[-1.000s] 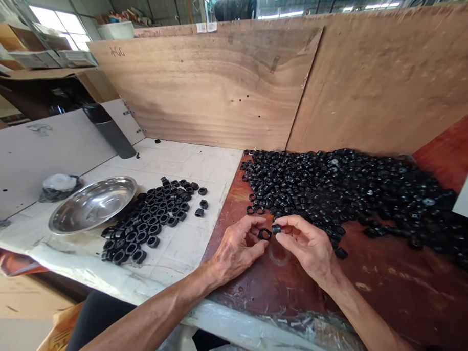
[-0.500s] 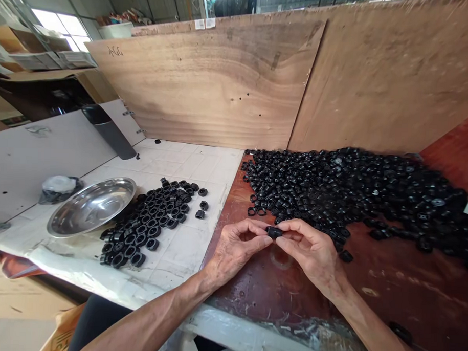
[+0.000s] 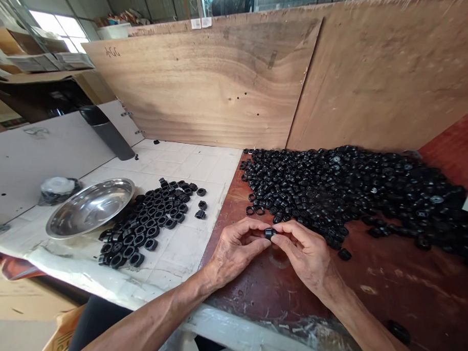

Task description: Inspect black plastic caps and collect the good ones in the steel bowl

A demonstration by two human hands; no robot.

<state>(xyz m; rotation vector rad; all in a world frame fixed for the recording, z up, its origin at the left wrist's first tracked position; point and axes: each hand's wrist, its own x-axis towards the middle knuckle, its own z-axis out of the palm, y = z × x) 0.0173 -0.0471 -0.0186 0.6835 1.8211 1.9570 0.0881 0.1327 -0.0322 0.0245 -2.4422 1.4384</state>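
Between the fingertips of both hands is a small black plastic ring-like part (image 3: 270, 233), held above the red-brown board (image 3: 276, 294). My left hand (image 3: 237, 247) pinches it from the left with thumb and fingers. From the right, my right hand (image 3: 306, 252) pinches the same part. The fingertips cover its ends, so I cannot tell whether it is one piece or two. Just beyond my hands spreads a large heap of loose black parts (image 3: 314, 183). To the left, a group of black rings (image 3: 148, 218) lies on the white surface (image 3: 184, 163), many with their openings up.
A shiny metal bowl (image 3: 90, 209) sits tilted beside the ring group. Behind it are a wrapped white roll (image 3: 59, 187) and a dark grey bottle (image 3: 108, 132) leaning on the side panel. Tall plywood (image 3: 206, 82) walls the back. A few stray parts (image 3: 398, 332) lie at lower right.
My right hand has shifted slightly left, closer to my left hand. Less of the black part's length shows between the fingertips. The heap and the ring group look the same.
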